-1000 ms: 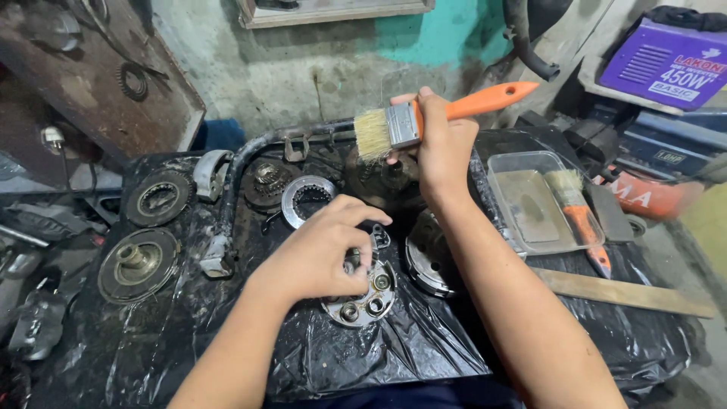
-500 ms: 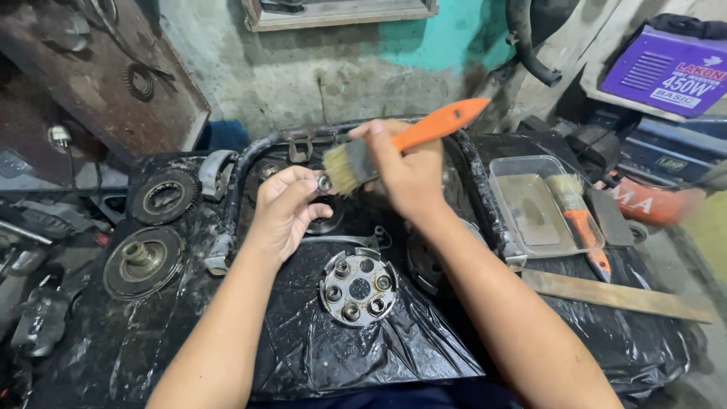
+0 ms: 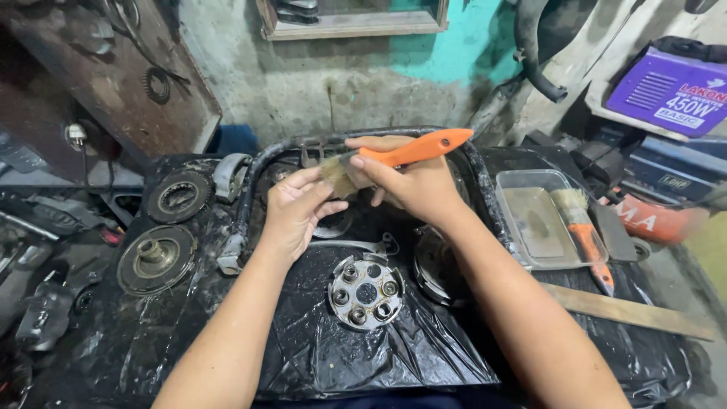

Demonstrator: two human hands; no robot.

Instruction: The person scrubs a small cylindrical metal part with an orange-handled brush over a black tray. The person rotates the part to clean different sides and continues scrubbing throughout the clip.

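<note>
A black plastic sheet, wrinkled and greasy, lines the metal-framed work basin that fills most of the view. On it lies a round silver clutch plate with a ring of sockets. A second ago the left hand rested on this plate; it has since lifted off and moved up toward the brush, so the plate now lies bare and untouched, just below both hands.

To the left sit two dark round clutch discs, apart from the hands. On the right a shallow clear plastic tray holds a film of murky liquid, and a second orange-handled brush rests with its bristles inside the tray, the handle sticking out over the rim. A flat wooden strip lies past the tray.

The right hand is closed around the orange plastic handle of a flat paintbrush — held level, bristles pointing left. A second ago that brush was raised higher. The left hand is cupped at the bristle tip, fingers curled; whether it pinches a small part or only the bristles I cannot tell.
</note>
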